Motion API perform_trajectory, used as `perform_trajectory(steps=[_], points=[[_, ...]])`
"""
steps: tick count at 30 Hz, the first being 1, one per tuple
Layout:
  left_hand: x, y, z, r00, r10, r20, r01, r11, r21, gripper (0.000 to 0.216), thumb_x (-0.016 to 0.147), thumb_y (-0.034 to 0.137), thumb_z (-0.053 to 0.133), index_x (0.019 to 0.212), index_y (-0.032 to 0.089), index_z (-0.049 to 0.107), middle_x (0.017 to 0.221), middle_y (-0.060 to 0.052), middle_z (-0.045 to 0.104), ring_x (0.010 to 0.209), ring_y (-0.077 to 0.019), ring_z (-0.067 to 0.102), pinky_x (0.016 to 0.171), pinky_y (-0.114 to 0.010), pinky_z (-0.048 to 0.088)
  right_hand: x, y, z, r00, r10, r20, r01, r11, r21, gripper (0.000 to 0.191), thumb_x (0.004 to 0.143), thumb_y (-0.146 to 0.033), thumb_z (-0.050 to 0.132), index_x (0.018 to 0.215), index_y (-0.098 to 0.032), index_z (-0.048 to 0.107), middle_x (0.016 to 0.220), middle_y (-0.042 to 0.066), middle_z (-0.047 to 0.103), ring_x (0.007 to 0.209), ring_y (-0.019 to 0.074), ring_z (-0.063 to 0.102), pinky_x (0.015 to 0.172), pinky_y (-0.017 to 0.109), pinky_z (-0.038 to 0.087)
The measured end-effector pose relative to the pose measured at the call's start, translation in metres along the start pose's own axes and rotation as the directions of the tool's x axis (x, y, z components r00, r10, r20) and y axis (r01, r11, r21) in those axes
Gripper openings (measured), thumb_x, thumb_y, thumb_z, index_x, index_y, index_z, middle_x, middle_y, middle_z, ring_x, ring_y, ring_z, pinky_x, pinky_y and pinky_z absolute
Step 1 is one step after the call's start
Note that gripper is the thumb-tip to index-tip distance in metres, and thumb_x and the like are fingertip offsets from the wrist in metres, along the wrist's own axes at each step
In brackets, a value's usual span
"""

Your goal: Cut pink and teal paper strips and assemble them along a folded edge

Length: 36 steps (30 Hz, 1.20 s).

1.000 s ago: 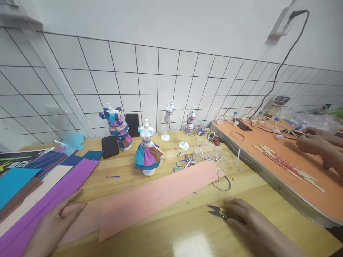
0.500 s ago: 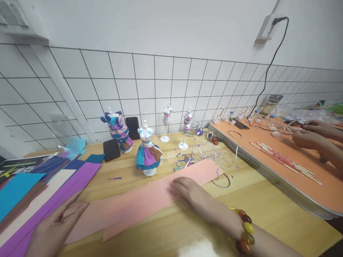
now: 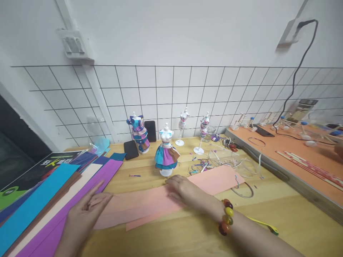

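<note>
A long strip of salmon-pink crepe paper (image 3: 214, 180) lies across the wooden table, with a paler, thinner-looking layer over its left part. My left hand (image 3: 83, 212) has the strip's left end between thumb and fingers, the index finger sticking out. Flat on the middle of the strip rests my right hand (image 3: 184, 191), fingers together, a beaded bracelet on its wrist. Just behind it stands a small white dress form (image 3: 166, 151) in a teal, purple and brown paper skirt. Coloured paper sheets (image 3: 99, 184), purple outermost, lie beneath and left of my left hand.
Another dressed form (image 3: 139, 132) and two slim forms on stands (image 3: 184, 121) line the wall. Black phones (image 3: 131, 149) are beside them. Tangled scraps and wire (image 3: 214, 160) lie behind the strip. An orange-topped table (image 3: 268, 150) holds sticks; a yellow object (image 3: 264, 223) lies by my right forearm.
The view has turned left, so things appear farther right. My right hand has slid leftward along the pink strip. My left hand keeps its hold at the left end.
</note>
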State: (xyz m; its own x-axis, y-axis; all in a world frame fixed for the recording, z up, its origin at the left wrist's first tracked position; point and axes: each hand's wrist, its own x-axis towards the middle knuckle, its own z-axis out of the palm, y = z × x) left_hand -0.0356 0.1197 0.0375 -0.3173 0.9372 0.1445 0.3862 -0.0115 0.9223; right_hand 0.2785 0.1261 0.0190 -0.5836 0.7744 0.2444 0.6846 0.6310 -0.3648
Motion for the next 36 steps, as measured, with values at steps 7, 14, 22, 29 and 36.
perform_trajectory(steps=[7, 14, 22, 29, 36], points=[[0.002, -0.001, -0.005, 0.997, 0.046, -0.068, -0.052, 0.994, -0.094, 0.07, 0.056, 0.049, 0.074, 0.118, 0.021, 0.057, 0.074, 0.0, 0.07, 0.082, -0.0194, 0.066, 0.081, -0.028, 0.052, 0.005, -0.015, -0.008, 1.0, -0.011, 0.017, 0.011, 1.0, 0.003, 0.015, 0.092, -0.024, 0.046, 0.099, -0.018, 0.058, 0.095, 0.008, 0.062, 0.094, 0.0193, 0.055, 0.083, 0.033, 0.042], [-0.002, 0.012, -0.019, 0.984, 0.105, -0.141, -0.112, 0.993, -0.045, 0.065, 0.061, 0.049, 0.071, 0.119, 0.025, 0.056, 0.074, 0.001, 0.07, 0.069, -0.0171, 0.064, 0.058, -0.023, 0.052, -0.003, -0.009, -0.003, 0.995, -0.005, -0.103, 0.006, 1.0, 0.006, 0.02, 0.093, -0.02, 0.041, 0.102, -0.019, 0.059, 0.093, 0.008, 0.063, 0.09, 0.0184, 0.056, 0.081, 0.032, 0.045], [0.007, -0.002, -0.04, 0.995, 0.084, -0.045, -0.094, 0.945, -0.314, 0.08, 0.051, 0.045, 0.079, 0.123, 0.027, 0.052, 0.073, 0.001, 0.068, 0.066, -0.0166, 0.06, 0.054, -0.022, 0.049, 0.032, -0.037, 0.004, 0.985, -0.102, -0.141, 0.111, 0.992, 0.054, 0.052, 0.087, -0.029, 0.054, 0.134, -0.016, 0.037, 0.132, 0.013, 0.048, 0.121, 0.022, 0.044, 0.1, 0.035, 0.037], [0.006, 0.003, -0.055, 0.997, 0.042, -0.063, -0.064, 0.914, -0.402, 0.071, 0.051, 0.053, 0.077, 0.115, 0.034, 0.056, 0.099, 0.0, 0.063, 0.076, -0.0217, 0.058, 0.049, -0.026, 0.05, 0.049, -0.037, -0.001, 0.995, 0.007, 0.1, -0.019, 0.993, 0.113, 0.031, 0.08, -0.036, 0.062, 0.106, -0.018, 0.061, 0.087, 0.005, 0.066, 0.08, 0.0188, 0.059, 0.068, 0.026, 0.043], [0.018, -0.007, -0.053, 1.0, 0.012, -0.009, -0.015, 0.843, -0.538, 0.079, 0.046, 0.041, 0.083, 0.119, 0.03, 0.055, 0.085, 0.0, 0.063, 0.075, -0.0185, 0.058, 0.053, -0.021, 0.049, 0.007, -0.024, -0.031, 0.987, 0.068, 0.144, -0.087, 0.987, 0.134, 0.022, 0.085, -0.034, 0.055, 0.073, -0.016, 0.061, 0.064, -0.002, 0.056, 0.053, 0.0082, 0.043, 0.047, 0.02, 0.029]])
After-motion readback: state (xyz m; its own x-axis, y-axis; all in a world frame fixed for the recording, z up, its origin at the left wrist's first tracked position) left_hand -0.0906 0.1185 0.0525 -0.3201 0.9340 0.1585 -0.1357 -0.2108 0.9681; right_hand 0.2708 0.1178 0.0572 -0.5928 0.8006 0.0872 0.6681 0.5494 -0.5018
